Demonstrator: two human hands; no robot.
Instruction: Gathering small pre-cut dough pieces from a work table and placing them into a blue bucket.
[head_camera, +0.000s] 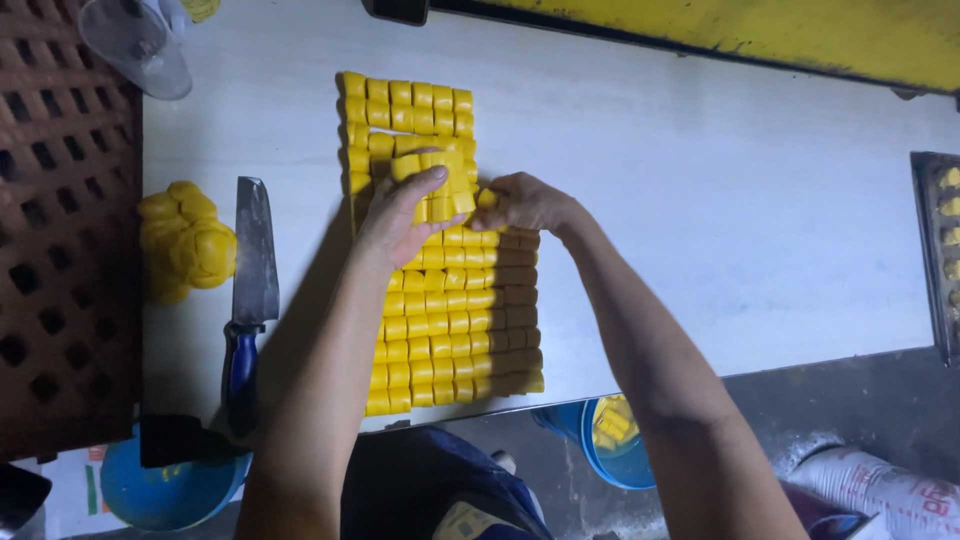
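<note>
A small clump of yellow dough cubes (440, 180) is being gripped by the left hand (400, 215), fingers curled around it just above the slab of cut yellow dough (450, 320) that is lying on the white table (700, 200), while the right hand (525, 203) is being pressed, fingers bent, against the clump's right side (whether it is truly clasping a cube cannot be told). A blue-handled cleaver (250, 290) and a lump of yellow dough (185, 240) are being left untouched, well apart at the left.
</note>
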